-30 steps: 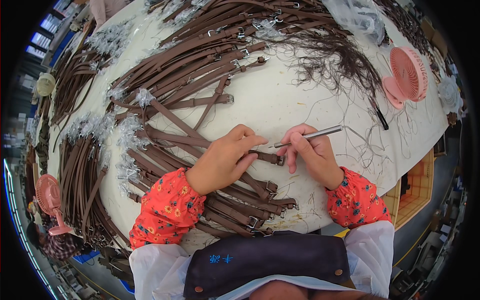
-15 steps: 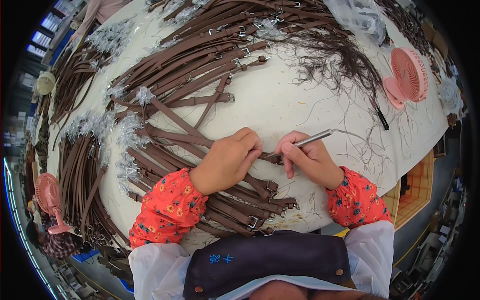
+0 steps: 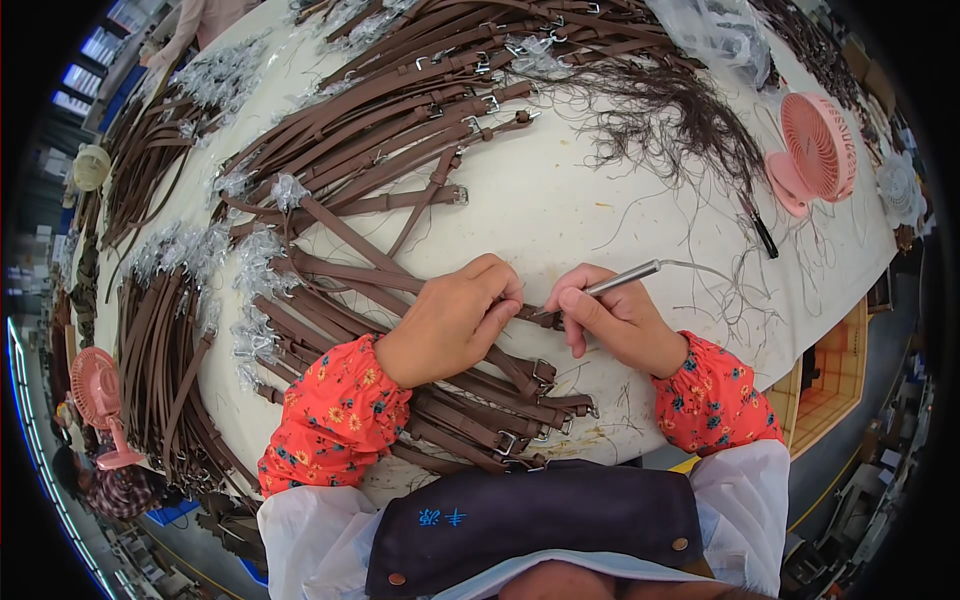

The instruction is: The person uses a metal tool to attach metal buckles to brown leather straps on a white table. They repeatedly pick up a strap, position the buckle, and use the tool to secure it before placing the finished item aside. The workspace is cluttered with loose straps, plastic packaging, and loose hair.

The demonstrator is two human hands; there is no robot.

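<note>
One strap: brown, on tbl btwn L hand & R hand, partly hidden.
L hand: thumb + index narrow, tips nearly together by strap; can't tell what's btwn.
R hand: fingers holding metal pen, pointed end at strap.
Other straps: w/ buckles, heaped near & left, more far.
Threads: dark tangle, far right.
Fan: pink, right side.

The left hand points toward two o'clock, thumb and forefinger pinched; the right hand points toward ten o'clock, fingers curled.
</note>
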